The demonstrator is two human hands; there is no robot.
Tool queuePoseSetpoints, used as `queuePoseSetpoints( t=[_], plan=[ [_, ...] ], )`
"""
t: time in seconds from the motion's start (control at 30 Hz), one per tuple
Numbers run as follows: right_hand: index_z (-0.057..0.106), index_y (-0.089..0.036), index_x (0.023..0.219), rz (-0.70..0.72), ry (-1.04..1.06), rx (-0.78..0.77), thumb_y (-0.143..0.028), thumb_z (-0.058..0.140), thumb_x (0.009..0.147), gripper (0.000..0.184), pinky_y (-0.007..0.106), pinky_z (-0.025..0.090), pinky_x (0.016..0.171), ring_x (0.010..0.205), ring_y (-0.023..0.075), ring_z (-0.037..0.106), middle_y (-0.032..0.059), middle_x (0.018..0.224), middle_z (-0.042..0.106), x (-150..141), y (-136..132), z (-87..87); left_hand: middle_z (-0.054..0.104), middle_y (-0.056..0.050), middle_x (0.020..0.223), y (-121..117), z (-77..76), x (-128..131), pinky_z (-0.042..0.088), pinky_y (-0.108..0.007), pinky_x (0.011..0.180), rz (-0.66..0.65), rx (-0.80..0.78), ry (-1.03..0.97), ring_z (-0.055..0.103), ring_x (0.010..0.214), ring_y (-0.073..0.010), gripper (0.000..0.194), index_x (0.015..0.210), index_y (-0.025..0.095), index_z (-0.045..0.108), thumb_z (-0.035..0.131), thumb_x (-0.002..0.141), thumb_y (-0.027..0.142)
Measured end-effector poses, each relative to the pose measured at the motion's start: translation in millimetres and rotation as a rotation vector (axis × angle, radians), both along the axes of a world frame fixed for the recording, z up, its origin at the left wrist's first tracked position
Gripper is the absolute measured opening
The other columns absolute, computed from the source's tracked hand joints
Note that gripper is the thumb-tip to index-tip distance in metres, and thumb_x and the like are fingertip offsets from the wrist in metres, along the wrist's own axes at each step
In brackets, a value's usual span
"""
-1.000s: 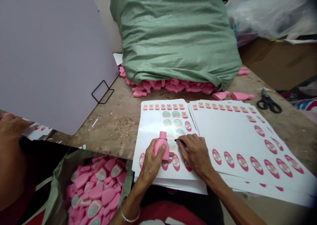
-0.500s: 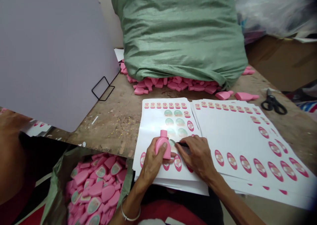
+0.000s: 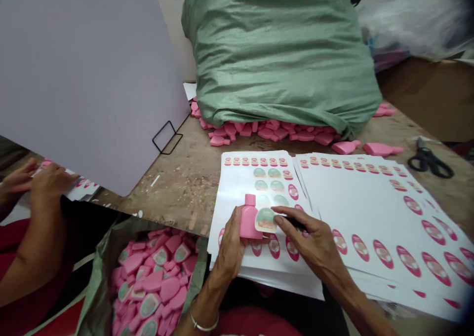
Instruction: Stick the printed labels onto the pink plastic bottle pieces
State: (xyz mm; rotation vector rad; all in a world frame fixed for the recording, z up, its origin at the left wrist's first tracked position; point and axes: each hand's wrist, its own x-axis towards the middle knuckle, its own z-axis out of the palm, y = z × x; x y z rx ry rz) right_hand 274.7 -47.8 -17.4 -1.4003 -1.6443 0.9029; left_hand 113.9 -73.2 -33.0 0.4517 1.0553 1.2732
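Observation:
In my left hand (image 3: 230,240) a small pink toy bottle (image 3: 249,219) stands upright, cap end away from me. My right hand (image 3: 309,235) pinches a green-and-cream sticker (image 3: 265,220) by its right edge, and the sticker overlaps the bottle's right side; whether it touches cannot be told. A thin black tool (image 3: 296,223) also lies within the right fingers. Both hands are over a white sticker sheet (image 3: 231,193) printed with pink, green and cream labels, the top one of a stack.
A second stack of sheets (image 3: 351,198) spreads to the right, near black scissors (image 3: 429,163). Behind, a green sack (image 3: 285,55) sits over many pink bottles. A bag of labelled bottles (image 3: 155,281) is at lower left. A grey board (image 3: 81,79) partly screens another person's hands (image 3: 48,180).
The right hand has lifted a green sticker off the sheet and brought it against or over the bottle. The view has shifted, and the other person's hands now show at left.

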Motion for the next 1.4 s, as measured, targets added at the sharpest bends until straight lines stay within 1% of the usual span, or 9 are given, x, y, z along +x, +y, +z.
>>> queuePoseSetpoints(
  t=[0.13,0.23,0.43,0.73,1.0,1.13,1.27,1.33,1.4],
  plan=[
    [0.071,-0.023,0.093,0.044,0.001,0.049,-0.039,0.06,0.083,0.022,0.029,0.05,0.072,0.08,0.0176,0.062,0.0043,0.087,0.07,-15,-4,-1.0,0.066,-0.01,0.103,-1,6.7,1,0.056,-0.028,0.062,-0.035,0.049,-0.036,0.066,0.084,-0.0203,0.046,0.106,0.015,0.06,0.04,0.09,0.054],
    [0.071,-0.022,0.092,0.066,-0.012,0.07,-0.039,0.06,0.083,0.021,0.03,0.05,0.07,0.077,0.018,0.062,0.0045,0.084,0.07,-20,-4,-1.2,0.066,-0.01,0.104,-2,7.9,1,0.056,-0.027,0.061,-0.027,0.053,-0.069,0.065,0.084,-0.0193,0.046,0.107,0.015,0.06,0.041,0.09,0.054],
    [0.071,-0.022,0.091,0.073,-0.028,0.118,-0.038,0.06,0.084,0.021,0.03,0.05,0.066,0.074,0.0179,0.062,0.0043,0.081,0.069,-24,-4,0.3,0.068,-0.01,0.095,-3,5.1,-1,0.057,-0.027,0.061,-0.014,0.036,-0.108,0.065,0.081,-0.0193,0.051,0.113,0.013,0.059,0.042,0.089,0.055],
    [0.07,-0.021,0.092,0.075,-0.074,0.161,-0.036,0.06,0.084,0.02,0.032,0.048,0.068,0.074,0.0182,0.06,0.0053,0.081,0.067,-29,-3,-1.5,0.069,-0.007,0.088,-1,8.1,-5,0.057,-0.03,0.064,-0.036,0.064,-0.108,0.066,0.079,-0.019,0.048,0.102,0.016,0.062,0.041,0.089,0.056],
    [0.069,-0.022,0.095,0.087,-0.116,0.2,-0.036,0.059,0.085,0.02,0.034,0.048,0.07,0.075,0.0187,0.058,0.0051,0.08,0.066,-31,-2,-2.0,0.069,-0.008,0.088,0,10.9,-8,0.057,-0.033,0.066,-0.035,0.044,-0.144,0.067,0.08,-0.0205,0.049,0.105,0.015,0.061,0.041,0.088,0.058],
    [0.069,-0.022,0.094,0.089,-0.109,0.191,-0.036,0.059,0.085,0.02,0.034,0.049,0.07,0.075,0.0186,0.059,0.0053,0.081,0.067,-30,-2,1.0,0.069,-0.008,0.088,1,11.9,-7,0.058,-0.034,0.067,-0.023,0.035,-0.17,0.067,0.081,-0.0209,0.049,0.105,0.015,0.061,0.044,0.088,0.057],
    [0.07,-0.022,0.091,0.068,-0.083,0.159,-0.038,0.06,0.083,0.021,0.033,0.05,0.07,0.075,0.0188,0.06,0.0054,0.08,0.068,-31,-3,3.9,0.07,-0.009,0.088,0,8.7,-6,0.058,-0.035,0.065,-0.024,0.025,-0.19,0.067,0.08,-0.0219,0.051,0.108,0.014,0.061,0.047,0.086,0.058],
    [0.072,-0.022,0.089,0.046,-0.034,0.101,-0.04,0.062,0.081,0.022,0.032,0.05,0.067,0.073,0.0184,0.061,0.0051,0.08,0.069,-33,-4,4.9,0.07,-0.009,0.083,0,6.9,-5,0.058,-0.035,0.064,-0.029,0.018,-0.185,0.067,0.077,-0.0222,0.053,0.108,0.011,0.061,0.048,0.085,0.058],
    [0.073,-0.022,0.086,0.022,0.038,-0.011,-0.042,0.065,0.078,0.023,0.029,0.051,0.061,0.07,0.018,0.062,0.0045,0.08,0.071,-34,-3,5.7,0.069,-0.01,0.078,0,6.1,-5,0.058,-0.035,0.063,-0.025,0.008,-0.173,0.067,0.073,-0.0221,0.055,0.106,0.008,0.061,0.05,0.084,0.057]
  ],
)
